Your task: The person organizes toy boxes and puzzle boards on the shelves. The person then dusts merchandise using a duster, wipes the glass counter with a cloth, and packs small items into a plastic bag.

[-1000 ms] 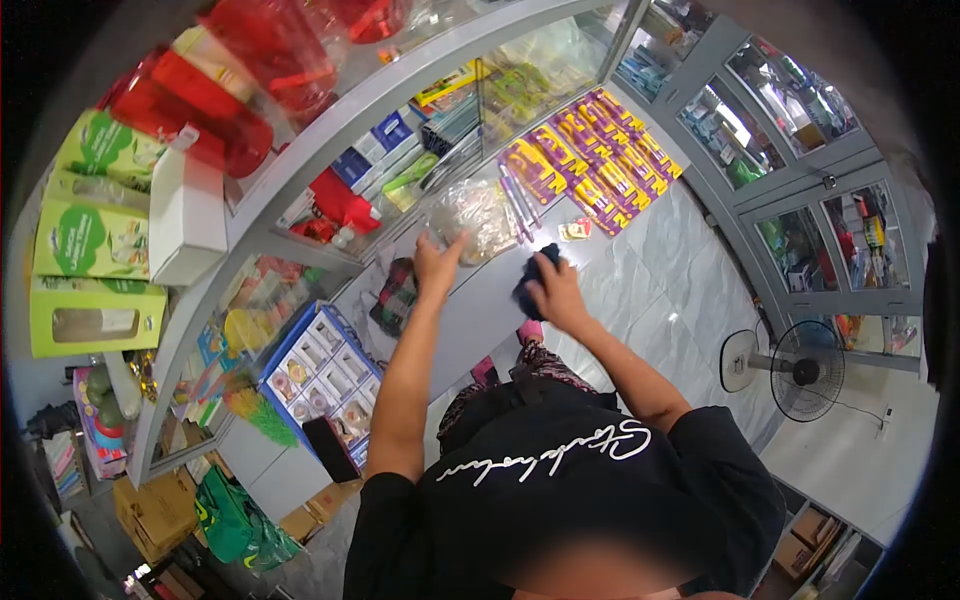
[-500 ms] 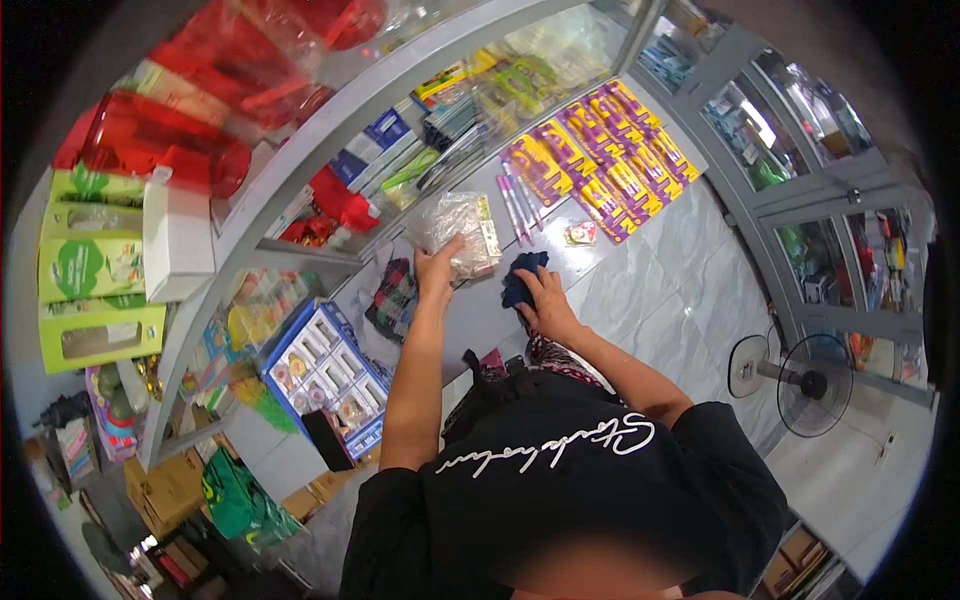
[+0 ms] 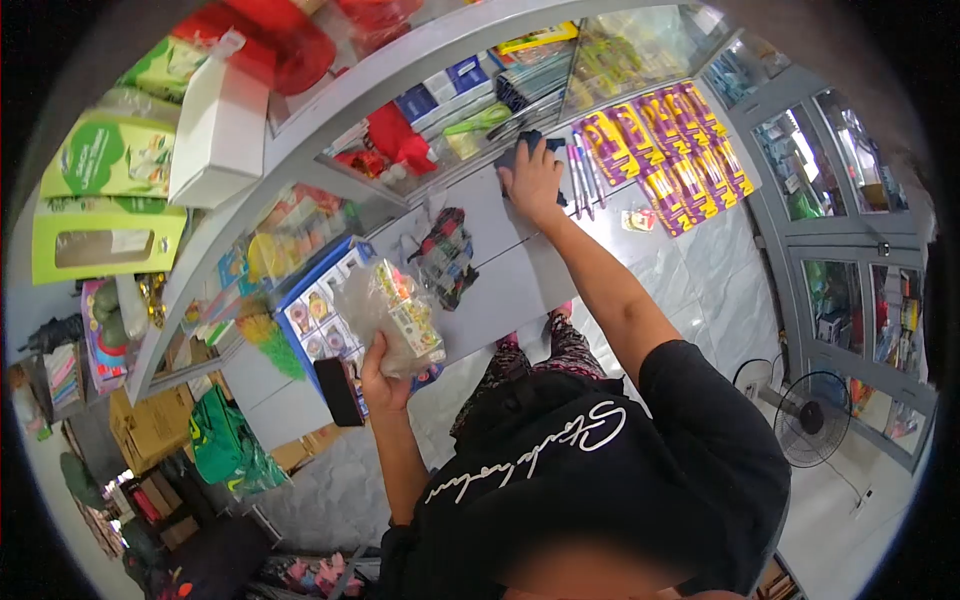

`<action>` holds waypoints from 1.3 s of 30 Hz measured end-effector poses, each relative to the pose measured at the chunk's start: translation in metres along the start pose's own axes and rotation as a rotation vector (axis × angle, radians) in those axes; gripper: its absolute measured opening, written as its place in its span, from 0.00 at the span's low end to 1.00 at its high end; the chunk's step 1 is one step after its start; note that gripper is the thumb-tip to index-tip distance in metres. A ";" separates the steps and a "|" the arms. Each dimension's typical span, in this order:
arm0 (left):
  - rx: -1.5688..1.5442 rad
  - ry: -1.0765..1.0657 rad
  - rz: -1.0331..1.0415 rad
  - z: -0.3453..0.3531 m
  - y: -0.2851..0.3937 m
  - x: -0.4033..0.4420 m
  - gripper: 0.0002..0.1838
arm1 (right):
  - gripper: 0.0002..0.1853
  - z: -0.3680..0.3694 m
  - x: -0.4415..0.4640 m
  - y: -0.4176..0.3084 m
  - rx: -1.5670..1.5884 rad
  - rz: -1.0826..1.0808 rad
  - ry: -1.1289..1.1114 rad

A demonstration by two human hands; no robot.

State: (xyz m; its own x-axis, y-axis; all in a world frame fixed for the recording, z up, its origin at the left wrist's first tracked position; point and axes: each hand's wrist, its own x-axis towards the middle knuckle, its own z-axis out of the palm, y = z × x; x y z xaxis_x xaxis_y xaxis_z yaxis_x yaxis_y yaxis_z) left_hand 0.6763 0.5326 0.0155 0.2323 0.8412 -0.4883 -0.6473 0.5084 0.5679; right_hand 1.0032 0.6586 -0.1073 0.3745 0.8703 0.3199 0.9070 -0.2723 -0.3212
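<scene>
My left hand (image 3: 383,378) is closed on a clear plastic bag (image 3: 405,315) with small colourful printed packs inside. The bag is held above the blue-edged display box (image 3: 318,318) and covers part of it. At the back of the grey shelf top (image 3: 510,270), my right hand (image 3: 535,185) presses on a dark blue cloth (image 3: 522,152), fingers bent over it. Just right of the cloth lie several pens (image 3: 585,178). A crumpled plaid cloth (image 3: 447,258) lies between my two hands.
Rows of yellow-and-purple blister packs (image 3: 680,155) and a small card packet (image 3: 637,220) lie to the right. A dark phone-like slab (image 3: 339,392) rests at the box's near edge. Behind stands a glass-fronted cabinet (image 3: 440,110). A fan (image 3: 812,418) stands at the lower right.
My left hand has carried the plastic bag left and nearer to me, over the display box. My right hand has moved the dark cloth away from me to the back, beside the pens.
</scene>
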 end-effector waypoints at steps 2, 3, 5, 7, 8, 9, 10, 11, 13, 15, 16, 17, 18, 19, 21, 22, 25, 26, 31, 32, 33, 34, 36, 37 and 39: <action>0.003 0.005 0.023 -0.005 0.003 -0.017 0.26 | 0.33 -0.002 -0.016 -0.010 -0.065 0.020 -0.019; -0.080 0.017 0.028 -0.013 0.003 -0.020 0.26 | 0.33 -0.009 -0.038 -0.016 -0.038 -0.073 -0.048; -0.179 0.029 0.039 -0.028 0.005 -0.024 0.26 | 0.33 -0.025 -0.086 -0.026 -0.006 -0.231 -0.092; -0.328 -0.002 0.040 -0.041 0.010 -0.025 0.24 | 0.31 -0.047 -0.139 -0.031 0.014 -0.314 -0.216; -0.341 -0.002 0.043 -0.047 0.014 -0.026 0.24 | 0.30 -0.058 -0.161 -0.033 0.030 -0.332 -0.325; -0.376 -0.047 0.050 -0.052 0.020 -0.027 0.25 | 0.29 -0.071 -0.178 -0.036 0.119 -0.396 -0.423; -0.409 -0.094 0.055 -0.057 0.026 -0.027 0.26 | 0.28 -0.081 -0.189 -0.039 0.210 -0.456 -0.519; -0.409 -0.204 0.051 -0.062 0.031 -0.025 0.26 | 0.28 -0.083 -0.196 -0.045 0.268 -0.510 -0.583; -0.423 -0.230 0.053 -0.062 0.039 -0.023 0.26 | 0.30 -0.085 -0.196 -0.069 0.416 -0.564 -0.638; -0.423 -0.238 0.042 -0.062 0.043 -0.019 0.25 | 0.27 -0.095 -0.180 -0.112 0.563 -0.546 -0.504; -0.422 -0.244 0.051 -0.062 0.041 -0.017 0.25 | 0.25 -0.095 -0.175 -0.128 0.610 -0.521 -0.413; -0.503 -0.340 -0.034 -0.060 0.038 -0.015 0.25 | 0.25 -0.100 -0.170 -0.137 0.611 -0.527 -0.406; -0.579 -0.438 -0.126 -0.056 0.036 -0.013 0.26 | 0.26 -0.107 -0.165 -0.145 0.555 -0.536 -0.412; -0.614 -0.403 -0.194 -0.048 0.033 -0.013 0.27 | 0.27 -0.113 -0.161 -0.151 0.496 -0.538 -0.415; -0.612 -0.447 -0.219 -0.042 0.021 -0.010 0.28 | 0.27 -0.128 -0.153 -0.144 0.701 -0.364 -0.502; -0.618 -0.482 -0.239 -0.041 0.013 -0.006 0.28 | 0.27 -0.134 -0.149 -0.135 0.904 -0.187 -0.592; -0.467 -0.456 -0.316 -0.033 -0.011 0.007 0.32 | 0.33 -0.148 -0.148 -0.122 1.239 0.039 -0.772; -0.315 -0.354 -0.319 -0.028 -0.016 0.010 0.34 | 0.36 -0.156 -0.148 -0.122 1.339 0.064 -0.762; -0.354 -0.721 -0.501 -0.007 -0.061 0.049 0.29 | 0.38 -0.167 -0.137 -0.115 1.452 0.215 -0.676; -0.357 -0.717 -0.527 0.003 -0.063 0.052 0.27 | 0.36 -0.166 -0.139 -0.108 1.502 0.287 -0.579; -0.239 -0.640 -0.537 0.013 -0.065 0.055 0.26 | 0.34 -0.164 -0.141 -0.101 1.548 0.357 -0.480; -0.122 -0.563 -0.541 0.027 -0.068 0.056 0.25 | 0.31 -0.162 -0.142 -0.095 1.591 0.424 -0.381; 0.046 -0.515 -0.586 0.047 -0.081 0.062 0.24 | 0.21 -0.151 -0.149 -0.077 1.734 0.609 -0.251; 0.171 -0.515 -0.501 0.065 -0.081 0.056 0.26 | 0.19 -0.151 -0.150 -0.067 1.669 0.567 -0.193; 0.292 -0.516 -0.417 0.079 -0.086 0.055 0.29 | 0.17 -0.150 -0.152 -0.049 1.599 0.526 -0.135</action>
State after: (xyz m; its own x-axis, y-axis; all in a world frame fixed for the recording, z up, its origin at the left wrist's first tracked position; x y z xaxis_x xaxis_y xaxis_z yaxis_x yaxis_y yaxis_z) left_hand 0.8017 0.5497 -0.0082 0.7773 0.5095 -0.3691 -0.2264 0.7739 0.5914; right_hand 0.9303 0.4781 -0.0067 0.4565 0.8762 -0.1542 -0.4234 0.0616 -0.9038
